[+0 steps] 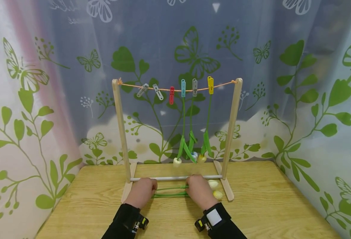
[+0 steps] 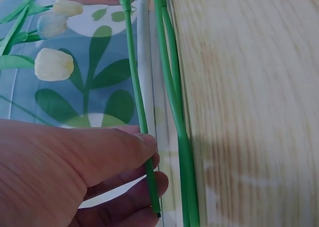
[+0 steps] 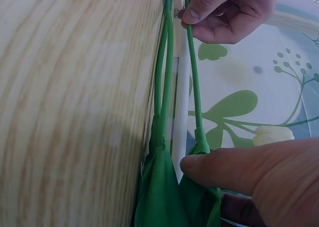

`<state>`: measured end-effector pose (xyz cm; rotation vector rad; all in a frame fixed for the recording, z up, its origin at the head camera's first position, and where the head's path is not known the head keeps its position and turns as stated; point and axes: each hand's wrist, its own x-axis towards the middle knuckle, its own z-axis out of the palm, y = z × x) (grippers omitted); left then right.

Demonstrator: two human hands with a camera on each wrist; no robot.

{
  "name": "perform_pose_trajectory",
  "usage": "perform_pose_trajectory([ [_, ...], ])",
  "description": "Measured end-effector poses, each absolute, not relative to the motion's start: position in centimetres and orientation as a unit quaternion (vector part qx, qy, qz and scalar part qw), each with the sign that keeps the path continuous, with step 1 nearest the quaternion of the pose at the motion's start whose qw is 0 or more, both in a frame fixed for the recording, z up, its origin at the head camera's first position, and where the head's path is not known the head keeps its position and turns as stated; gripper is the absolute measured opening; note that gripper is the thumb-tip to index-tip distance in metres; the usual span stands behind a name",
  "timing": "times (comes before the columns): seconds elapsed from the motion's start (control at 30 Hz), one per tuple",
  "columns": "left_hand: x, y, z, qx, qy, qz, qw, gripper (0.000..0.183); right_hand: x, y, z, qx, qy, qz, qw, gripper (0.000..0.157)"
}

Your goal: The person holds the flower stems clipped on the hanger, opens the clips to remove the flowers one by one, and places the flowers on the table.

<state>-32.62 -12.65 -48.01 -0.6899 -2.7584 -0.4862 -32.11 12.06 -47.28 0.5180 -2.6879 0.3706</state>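
Observation:
Both hands hold one artificial tulip sideways, close over the table. My left hand (image 1: 143, 192) pinches the lower end of its green stem (image 2: 135, 77) between thumb and fingers; the dark stem tip shows below them. At the other end, my right hand (image 1: 200, 191) grips it by the leaves (image 3: 199, 187), thumb on top. A white bloom (image 1: 213, 184) pokes out beyond the right hand. Nearer the body, two more green stems (image 2: 174, 97) lie side by side on the wood, with a yellow bloom (image 1: 218, 195) at their right end.
Behind the hands stands a wooden frame (image 1: 120, 129) with a white crossbar (image 1: 175, 178) and an orange string (image 1: 199, 89). Clothespins sit along it, including a red clothespin (image 1: 171, 95). Three tulips hang head down, one with a white bloom (image 1: 177, 162). A patterned curtain (image 1: 151, 39) surrounds the table (image 1: 253, 199).

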Motion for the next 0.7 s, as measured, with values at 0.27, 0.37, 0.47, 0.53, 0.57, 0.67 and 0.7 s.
perform_pose_trajectory([
  [0.27, -32.5, -12.7, -48.5, -0.242, -0.945, -0.169, 0.141, 0.022, -32.3, 12.0, -47.5, 0.183, -0.957, 0.132, 0.185, 0.02],
  [0.37, -32.5, -12.7, -48.8, -0.243, -0.945, -0.169, 0.139, 0.024, -32.3, 11.9, -47.7, 0.18, -0.958, 0.132, 0.182, 0.02],
  [0.47, -32.6, -12.7, -49.0, -0.243, -0.945, -0.17, 0.14, 0.024, -32.4, 11.9, -47.9, 0.174, -0.959, 0.133, 0.178, 0.023],
  [0.53, -32.7, -12.8, -49.2, -0.242, -0.944, -0.172, 0.14, 0.024, -32.4, 11.9, -48.1, 0.174, -0.96, 0.133, 0.177, 0.024],
  [0.57, -32.7, -12.8, -49.2, -0.241, -0.944, -0.174, 0.14, 0.024, -32.5, 11.9, -48.2, 0.175, -0.959, 0.133, 0.177, 0.023],
  [0.67, -32.8, -12.8, -49.4, -0.24, -0.944, -0.177, 0.139, 0.024, -32.6, 12.0, -48.3, 0.178, -0.959, 0.132, 0.177, 0.025],
  [0.7, -32.9, -12.8, -49.4, -0.24, -0.944, -0.177, 0.139, 0.025, -32.7, 12.0, -48.4, 0.179, -0.959, 0.131, 0.176, 0.026],
])
